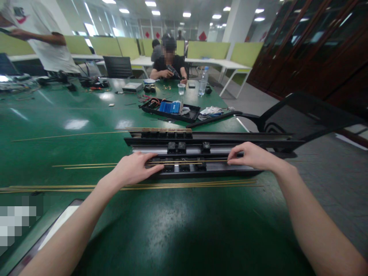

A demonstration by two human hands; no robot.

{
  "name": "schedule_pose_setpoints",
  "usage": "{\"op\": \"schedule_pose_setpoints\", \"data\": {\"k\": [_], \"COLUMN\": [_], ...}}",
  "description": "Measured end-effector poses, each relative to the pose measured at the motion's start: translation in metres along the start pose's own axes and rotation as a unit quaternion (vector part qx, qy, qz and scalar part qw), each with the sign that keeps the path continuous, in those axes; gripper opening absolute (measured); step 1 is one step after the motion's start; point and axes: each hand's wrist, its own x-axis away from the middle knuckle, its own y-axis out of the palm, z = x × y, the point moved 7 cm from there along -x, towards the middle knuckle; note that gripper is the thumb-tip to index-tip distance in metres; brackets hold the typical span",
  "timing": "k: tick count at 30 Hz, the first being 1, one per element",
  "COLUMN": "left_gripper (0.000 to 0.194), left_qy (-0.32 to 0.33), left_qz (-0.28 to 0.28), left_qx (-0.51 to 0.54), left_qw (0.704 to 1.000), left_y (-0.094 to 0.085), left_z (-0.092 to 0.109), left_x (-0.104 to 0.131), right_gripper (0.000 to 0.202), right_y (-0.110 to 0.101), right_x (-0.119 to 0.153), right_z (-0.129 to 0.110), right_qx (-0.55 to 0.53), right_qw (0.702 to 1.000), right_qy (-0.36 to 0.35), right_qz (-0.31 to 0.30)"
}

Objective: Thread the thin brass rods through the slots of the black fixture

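Observation:
My left hand point(133, 168) rests at the left end of the nearest black channel point(218, 174), with thumb and forefinger spread. Two thin brass-coloured rods point(89, 166) run beneath it and over small black blocks point(201, 164) in the channel. Toward the right end, my right hand point(248, 156) has thumb and fingertips pinched together at the tip of one long thin rod point(216, 161). Behind lies a second channel point(155, 150) with several black blocks point(206, 147). More rods point(161, 130) lie across the blocks of the farthest channel.
Several loose rods point(184, 186) lie in front of the channels on the green table point(184, 230). Beyond stand a black tray point(149, 108) with blue pieces, gloves point(211, 111), a bottle point(203, 82) and a cup point(181, 89). A chair point(310, 119) borders the right. A person point(169, 63) holds a tool opposite.

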Motion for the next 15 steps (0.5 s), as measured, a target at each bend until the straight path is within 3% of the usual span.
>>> {"op": "schedule_pose_setpoints", "data": {"k": [15], "left_gripper": [0.080], "left_qy": [-0.027], "left_qz": [-0.001], "left_qx": [-0.002], "left_qw": [1.000], "left_y": [0.0011], "left_z": [0.0008], "left_x": [-0.0006], "right_gripper": [0.020], "right_y": [-0.0002], "right_x": [0.0001], "right_z": [-0.0043], "right_qx": [0.011], "right_qw": [1.000], "right_qy": [-0.003], "right_qz": [0.000]}}
